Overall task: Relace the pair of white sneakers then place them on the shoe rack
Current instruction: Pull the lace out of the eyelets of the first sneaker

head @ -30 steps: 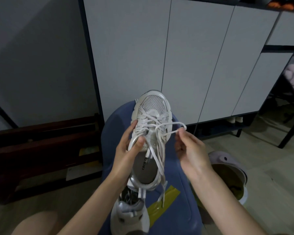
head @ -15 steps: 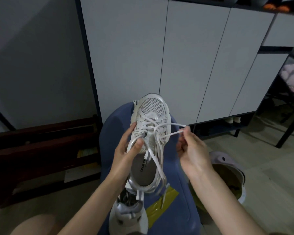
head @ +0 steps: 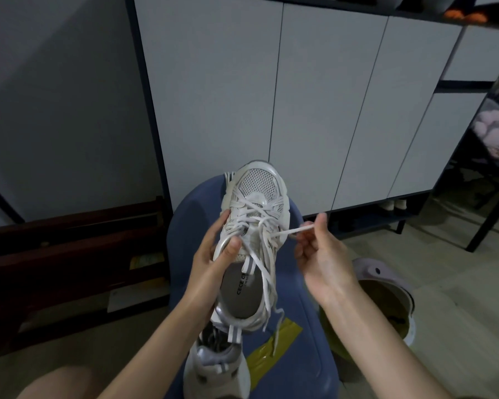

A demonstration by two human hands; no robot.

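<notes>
Above the blue stool: the white sneaker is held toe away from the person, heel toward them.
Change: the right hand has drawn the lace end further out to the right than a moment ago, so the loop that stood out beside the shoe is now a short, nearly straight run.
Meaning: I judge that this crossing is being tightened; the lacing of this shoe is well along but not finished, because loose lace hangs down over the heel.
Left hand: clamped on the left side of the shoe, thumb pressing at the collar.
Right hand: fingertips pinched together on the lace end, just beside the right side of the shoe, not touching it.
Second sneaker: lies below on the stool, near the person.
Shoe rack: I cannot tell which furniture it is.
</notes>
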